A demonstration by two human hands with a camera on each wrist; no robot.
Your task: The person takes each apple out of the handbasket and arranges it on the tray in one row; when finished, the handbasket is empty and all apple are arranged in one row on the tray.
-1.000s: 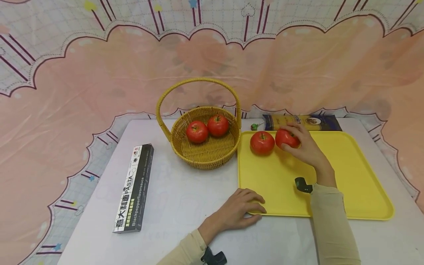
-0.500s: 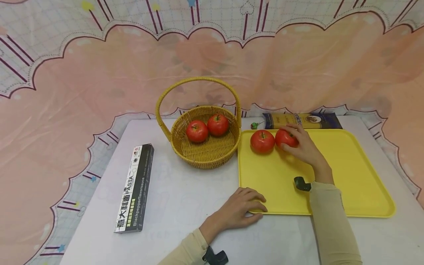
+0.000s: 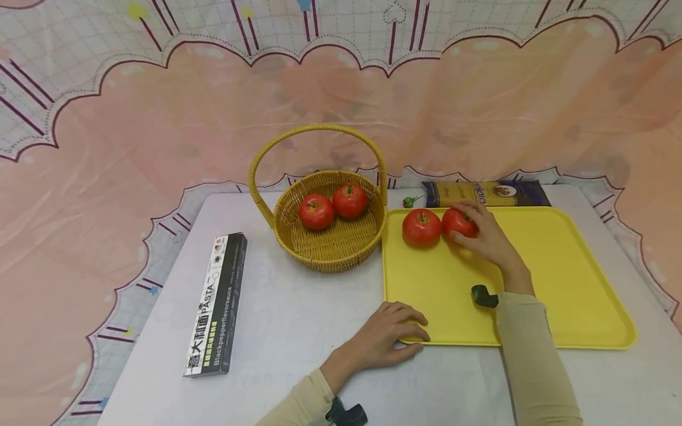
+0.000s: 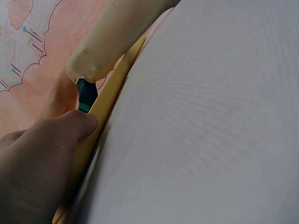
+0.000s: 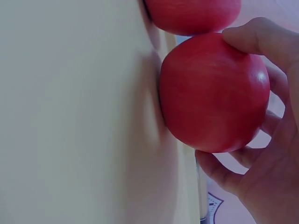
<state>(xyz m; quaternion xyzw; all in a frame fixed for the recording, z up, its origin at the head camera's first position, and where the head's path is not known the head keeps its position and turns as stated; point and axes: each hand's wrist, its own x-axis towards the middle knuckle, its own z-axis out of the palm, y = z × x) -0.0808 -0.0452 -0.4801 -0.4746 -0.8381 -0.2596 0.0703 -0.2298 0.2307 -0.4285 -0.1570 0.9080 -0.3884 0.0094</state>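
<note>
My right hand curls its thumb and fingers round a red tomato at the back of the yellow tray. Beside it on the tray is another tomato, right against the held one in the right wrist view. My left hand rests at the tray's near left corner, its fingers loosely spread over the rim. In the left wrist view its thumb lies along the tray's edge. Two more tomatoes sit in the yellow wicker basket left of the tray.
The basket has a tall arched handle. A black and white pasta box lies at the left of the white table. Behind the tray are a blue and yellow pasta packet and a small green item. A printed cloth hangs behind.
The head view has shifted slightly. My right hand keeps its grip on the tomato, and my left hand stays at the tray corner.
</note>
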